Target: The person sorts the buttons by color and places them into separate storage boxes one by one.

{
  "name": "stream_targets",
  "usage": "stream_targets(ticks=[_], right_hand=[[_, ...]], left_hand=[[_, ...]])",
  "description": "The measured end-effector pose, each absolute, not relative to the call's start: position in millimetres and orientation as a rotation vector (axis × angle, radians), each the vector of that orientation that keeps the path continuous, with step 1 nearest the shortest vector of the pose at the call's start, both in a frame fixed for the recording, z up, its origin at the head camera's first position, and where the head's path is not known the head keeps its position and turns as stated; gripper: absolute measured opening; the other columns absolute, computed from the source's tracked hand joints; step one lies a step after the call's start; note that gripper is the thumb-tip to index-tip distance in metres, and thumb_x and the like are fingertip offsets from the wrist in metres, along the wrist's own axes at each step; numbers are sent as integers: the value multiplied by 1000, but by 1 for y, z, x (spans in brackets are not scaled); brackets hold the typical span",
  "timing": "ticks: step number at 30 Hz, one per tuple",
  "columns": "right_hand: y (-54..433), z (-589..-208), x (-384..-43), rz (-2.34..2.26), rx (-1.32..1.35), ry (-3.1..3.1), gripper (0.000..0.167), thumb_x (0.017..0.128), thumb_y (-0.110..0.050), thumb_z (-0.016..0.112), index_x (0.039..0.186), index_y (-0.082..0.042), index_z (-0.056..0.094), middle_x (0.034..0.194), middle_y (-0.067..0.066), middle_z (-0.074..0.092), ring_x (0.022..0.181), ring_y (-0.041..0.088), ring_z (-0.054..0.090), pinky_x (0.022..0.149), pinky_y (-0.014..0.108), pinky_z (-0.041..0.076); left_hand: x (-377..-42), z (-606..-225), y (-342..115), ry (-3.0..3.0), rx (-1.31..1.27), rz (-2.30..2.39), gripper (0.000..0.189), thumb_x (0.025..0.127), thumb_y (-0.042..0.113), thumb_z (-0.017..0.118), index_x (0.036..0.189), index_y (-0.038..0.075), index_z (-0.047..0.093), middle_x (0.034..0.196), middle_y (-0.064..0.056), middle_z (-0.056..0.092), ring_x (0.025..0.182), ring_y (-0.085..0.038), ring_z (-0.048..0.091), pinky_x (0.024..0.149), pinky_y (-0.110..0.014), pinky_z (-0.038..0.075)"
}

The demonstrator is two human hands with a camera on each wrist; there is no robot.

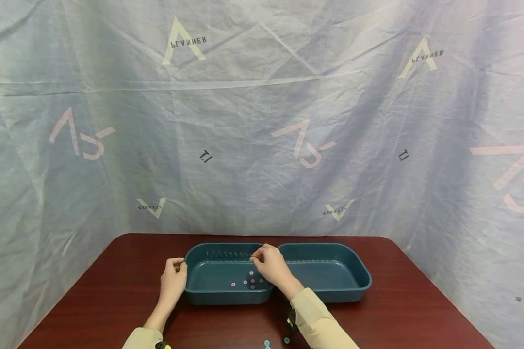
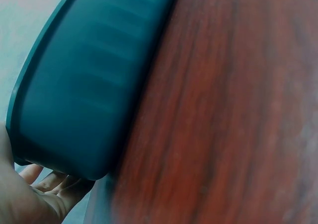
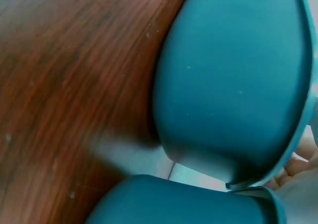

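Note:
My left hand point(image 1: 173, 281) holds the left end of a dark teal tray point(image 1: 227, 298), thumb at the rim and fingers along the outer wall. In the left wrist view, fingers point(image 2: 54, 186) curl beside that end wall. Several small pink discs point(image 1: 233, 284) with pale centres, like buttons, lie scattered on the tray's floor. My right hand point(image 1: 271, 264) reaches over the tray's right end, thumb and fingertips close together above the discs. I cannot tell whether anything is between them. Its fingers are mostly hidden behind the rims in the right wrist view.
A second teal tray point(image 1: 325, 296) stands at the right, its end right beside the first. Small light-green discs point(image 1: 286, 340) lie on the dark red wooden table point(image 1: 227, 327) near the front. A grey printed cloth point(image 1: 244, 194) hangs behind the table.

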State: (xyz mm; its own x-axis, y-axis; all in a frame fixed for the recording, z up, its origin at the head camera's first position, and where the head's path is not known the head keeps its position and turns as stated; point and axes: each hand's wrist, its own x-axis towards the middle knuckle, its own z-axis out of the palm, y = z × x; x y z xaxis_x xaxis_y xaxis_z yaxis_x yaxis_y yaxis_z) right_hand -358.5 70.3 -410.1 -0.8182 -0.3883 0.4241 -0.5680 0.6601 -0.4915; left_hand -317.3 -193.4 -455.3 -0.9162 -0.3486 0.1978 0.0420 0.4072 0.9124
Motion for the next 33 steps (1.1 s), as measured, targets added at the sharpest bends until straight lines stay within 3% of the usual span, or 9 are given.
stream_targets(ticks=[33], right_hand=[[96,-394,-317,907,840,-2561,10,87,-16,67,89,-8,73,75,-5,55,63,1,46,58,17,43]], left_hand=[[-315,-451,-193,-2332,255,-1557,38,100,20,33,129,-5,37,126,-29,46,112,-41,49,87,-51,41]])
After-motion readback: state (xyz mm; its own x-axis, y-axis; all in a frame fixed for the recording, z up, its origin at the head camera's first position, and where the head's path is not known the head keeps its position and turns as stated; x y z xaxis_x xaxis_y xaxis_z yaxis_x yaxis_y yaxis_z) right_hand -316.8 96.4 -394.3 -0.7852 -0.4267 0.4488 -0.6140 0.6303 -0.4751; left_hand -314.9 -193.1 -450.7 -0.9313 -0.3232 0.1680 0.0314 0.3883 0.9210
